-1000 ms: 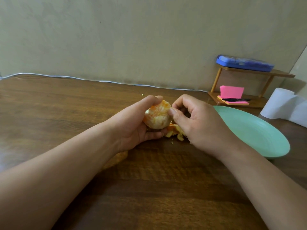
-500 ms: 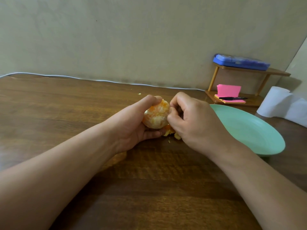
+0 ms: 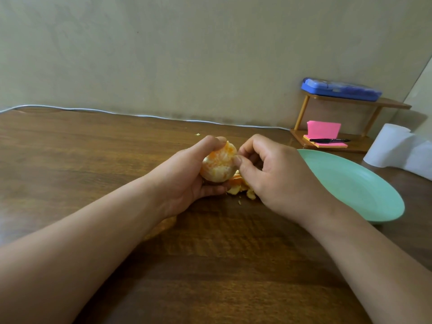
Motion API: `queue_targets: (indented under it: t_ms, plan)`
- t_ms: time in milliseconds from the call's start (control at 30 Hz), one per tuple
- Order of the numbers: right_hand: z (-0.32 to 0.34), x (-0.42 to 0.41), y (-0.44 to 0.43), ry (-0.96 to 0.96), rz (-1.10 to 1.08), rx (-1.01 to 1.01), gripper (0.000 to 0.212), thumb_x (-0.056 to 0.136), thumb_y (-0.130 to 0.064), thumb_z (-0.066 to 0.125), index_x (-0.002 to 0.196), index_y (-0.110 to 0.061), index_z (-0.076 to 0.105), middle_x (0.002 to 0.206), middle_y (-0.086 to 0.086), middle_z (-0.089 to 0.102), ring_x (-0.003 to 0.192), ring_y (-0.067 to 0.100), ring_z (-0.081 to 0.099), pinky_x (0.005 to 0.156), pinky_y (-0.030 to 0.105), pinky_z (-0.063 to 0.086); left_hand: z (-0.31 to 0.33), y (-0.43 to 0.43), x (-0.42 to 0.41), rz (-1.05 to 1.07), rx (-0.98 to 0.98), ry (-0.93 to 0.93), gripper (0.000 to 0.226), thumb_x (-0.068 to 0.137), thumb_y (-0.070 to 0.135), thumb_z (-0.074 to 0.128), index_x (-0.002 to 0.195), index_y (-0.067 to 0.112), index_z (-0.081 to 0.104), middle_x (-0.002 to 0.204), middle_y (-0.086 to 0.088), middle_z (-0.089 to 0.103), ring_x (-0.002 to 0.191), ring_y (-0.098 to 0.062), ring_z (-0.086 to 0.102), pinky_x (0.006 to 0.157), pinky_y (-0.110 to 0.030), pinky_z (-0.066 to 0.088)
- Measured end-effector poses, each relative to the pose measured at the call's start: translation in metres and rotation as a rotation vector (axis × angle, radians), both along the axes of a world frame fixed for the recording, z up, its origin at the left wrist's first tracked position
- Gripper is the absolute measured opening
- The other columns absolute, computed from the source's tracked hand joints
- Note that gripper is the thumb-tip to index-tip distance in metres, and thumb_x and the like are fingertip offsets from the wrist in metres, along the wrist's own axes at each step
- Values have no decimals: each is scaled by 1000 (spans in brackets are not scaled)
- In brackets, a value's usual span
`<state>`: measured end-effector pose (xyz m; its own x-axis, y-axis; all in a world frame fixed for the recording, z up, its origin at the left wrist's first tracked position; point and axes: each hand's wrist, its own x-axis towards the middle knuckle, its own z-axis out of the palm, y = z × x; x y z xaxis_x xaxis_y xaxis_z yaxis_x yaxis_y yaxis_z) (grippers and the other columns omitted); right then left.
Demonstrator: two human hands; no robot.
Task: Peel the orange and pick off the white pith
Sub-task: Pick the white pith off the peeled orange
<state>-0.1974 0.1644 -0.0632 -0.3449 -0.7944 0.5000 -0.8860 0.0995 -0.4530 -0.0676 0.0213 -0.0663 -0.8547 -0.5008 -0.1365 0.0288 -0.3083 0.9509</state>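
At centre frame your left hand [image 3: 187, 180] cups and grips the peeled, white-streaked round orange [image 3: 218, 166], which lies immediately left of your right hand [image 3: 275, 178], whose curled thumb and forefinger meet at the fruit's right flank; whether they hold anything cannot be told.

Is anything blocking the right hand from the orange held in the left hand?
Nothing visible does. The right hand pinches at the right side of the orange, which the left hand grips; peel scraps lie below on the table, out of the way.
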Motion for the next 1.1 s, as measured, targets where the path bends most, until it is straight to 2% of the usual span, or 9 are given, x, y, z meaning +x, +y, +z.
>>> queue_targets:
  t_ms: [167,300,400,533,667,833,900,1000,1100]
  plan:
    - [-1,0,-2,30,6,-48,12,105,-27,66,93,-25,66,76,-10,66,72,9,63,54,26,48,0,1,-1,12,-10,-1,42,99,41,66,127,11,71,107,-13,73,80,-23,70,62,-29,61]
    - [1,-4,0,-8,0,-103,10,101,-25,66,91,-23,68,76,-9,66,74,12,64,58,31,51,2,-1,1,-23,59,19,40,98,38,64,127,10,69,103,-14,72,73,-25,70,58,-29,60]
    - [2,-7,2,-31,3,-118,10,101,-25,66,92,-24,69,78,-10,67,78,10,64,63,27,53,4,-2,3,-78,89,34,37,99,38,61,121,10,68,97,-15,72,69,-26,68,55,-27,59]
    - [2,-9,2,-47,-5,-120,11,101,-24,67,91,-25,69,78,-10,67,78,8,64,62,21,52,4,-5,6,-148,123,40,47,95,40,60,128,7,65,100,-18,72,72,-27,67,54,-27,58]
    - [3,-17,3,-58,-52,-142,11,104,-25,66,94,-25,71,80,-11,67,81,7,65,64,23,54,5,-10,9,-212,173,81,57,86,43,62,129,5,64,111,-25,71,72,-28,65,53,-26,58]
    - [2,-21,4,-51,-70,23,13,108,-27,63,112,-34,73,91,-18,71,88,-3,66,68,16,55,6,-12,10,-237,201,105,58,88,43,61,132,5,62,112,-26,69,72,-28,64,52,-26,58]
    - [2,-21,4,-46,-88,85,7,105,-31,67,109,-34,71,91,-18,69,86,-2,65,66,15,51,5,-12,10,-230,199,99,63,88,43,62,137,4,59,113,-26,69,73,-28,65,53,-26,59]
    - [5,-22,5,-28,-112,121,4,104,-33,69,105,-35,71,93,-17,70,87,2,67,69,21,54,3,-12,8,-219,194,86,69,87,43,65,144,4,55,116,-27,69,76,-29,66,55,-27,60]
    - [7,-23,7,-17,-105,94,13,103,-27,70,109,-38,68,98,-19,71,86,1,67,70,26,58,3,-10,7,-179,175,61,70,85,43,67,143,5,56,114,-26,69,75,-29,66,54,-27,60]
